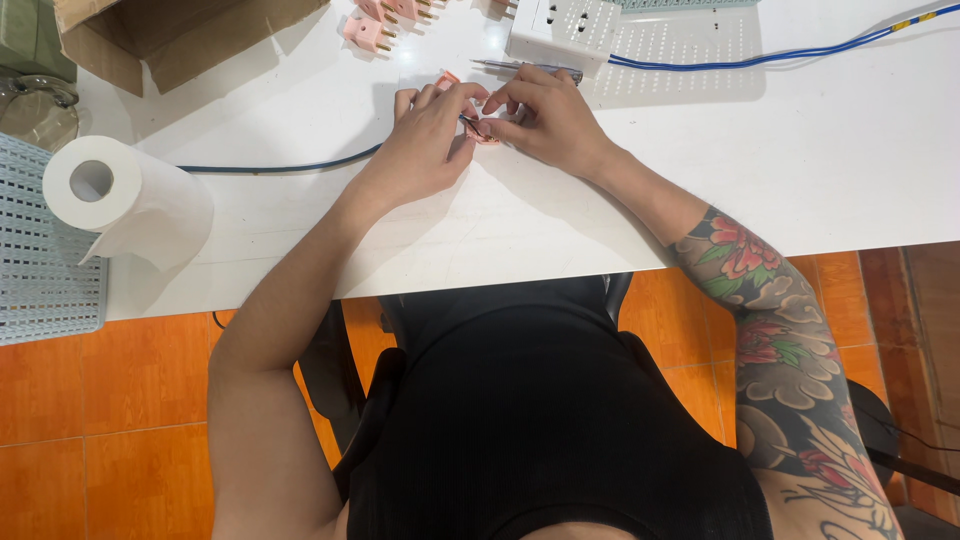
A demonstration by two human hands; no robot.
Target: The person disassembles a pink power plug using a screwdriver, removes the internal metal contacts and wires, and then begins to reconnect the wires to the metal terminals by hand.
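Both hands meet over a white table, working on a small pink plug part that lies between them, near the far middle of the tabletop. The left hand curls its fingers down onto the part and pinches it together with a thin dark metal piece; the right hand presses on the same part from the right, fingertips tight against it, so both hands are closed on it. Another pink piece peeks out just beyond the left hand. Just beyond the right hand lies a slim screwdriver, touching the near edge of a white power strip. A blue cable runs from the strip to the far right. More pink plugs with brass pins sit at the far edge, beside a cardboard box. A paper roll lies at the left, near a pale perforated basket, and a dark cable runs under the left wrist
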